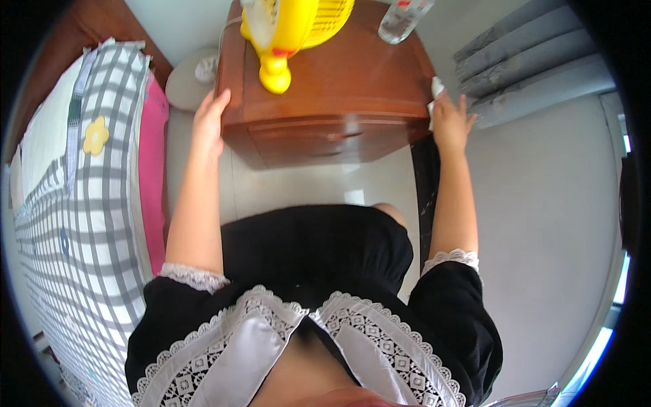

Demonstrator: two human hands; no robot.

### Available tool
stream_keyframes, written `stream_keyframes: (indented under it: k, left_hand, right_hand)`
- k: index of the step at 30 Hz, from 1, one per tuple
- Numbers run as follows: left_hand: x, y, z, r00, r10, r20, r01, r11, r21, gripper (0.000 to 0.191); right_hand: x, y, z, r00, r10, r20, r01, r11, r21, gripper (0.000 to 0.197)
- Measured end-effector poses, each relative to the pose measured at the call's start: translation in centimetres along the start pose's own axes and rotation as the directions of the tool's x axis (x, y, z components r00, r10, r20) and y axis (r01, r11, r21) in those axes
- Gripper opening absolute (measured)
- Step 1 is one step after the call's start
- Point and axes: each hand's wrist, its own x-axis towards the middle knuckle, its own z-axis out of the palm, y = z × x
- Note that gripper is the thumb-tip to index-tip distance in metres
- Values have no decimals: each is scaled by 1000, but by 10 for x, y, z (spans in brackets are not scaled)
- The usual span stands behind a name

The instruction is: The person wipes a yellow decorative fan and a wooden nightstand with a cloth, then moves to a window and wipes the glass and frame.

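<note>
In front of me stands a reddish-brown wooden nightstand [335, 86] with drawers in its front. My left hand [209, 121] grips its left edge near the front corner, fingers curled over the rim. At the right side edge, my right hand [451, 121] presses a white tissue or cloth [437, 86] against the wood, some fingers spread outward. Most of the white piece is hidden behind that hand. On the nightstand's top, a yellow plastic fan [290, 30] stands towards the back left. A clear plastic bottle [402, 20] is at the back right.
A bed with a grey-and-white checked cover [109, 127] runs along the left, its side pink. Grey curtains [529, 56] hang at the right beside a pale wall [539, 213]. Between bed and nightstand lies a round pale object [185, 84]. Pale floor tiles [300, 185] show below.
</note>
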Motion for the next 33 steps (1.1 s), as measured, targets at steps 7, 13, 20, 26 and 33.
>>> stream_keyframes:
  k: [7,13,20,26,33]
  left_hand:
    - [-10,6,-3,999,-26,36,28,999,-47,52]
    - [-10,7,-1,997,-2,80,7,998,-56,50]
    - [-10,1,5,999,-3,44,10,984,-178,61]
    - [-15,-5,4,998,-55,39,57,997,-55,70]
    - [-13,2,7,994,-99,35,101,993,-68,65]
  right_hand:
    - [-24,-150,1,903,-404,-145,424,893,153,36]
    - [-32,-191,-18,697,-653,-296,710,687,156,27]
    - [-3,-104,1,725,-625,-288,682,711,173,26]
    - [-3,-103,-5,678,-694,-243,735,640,225,37]
    - [-3,-109,-22,776,-627,65,578,749,325,45]
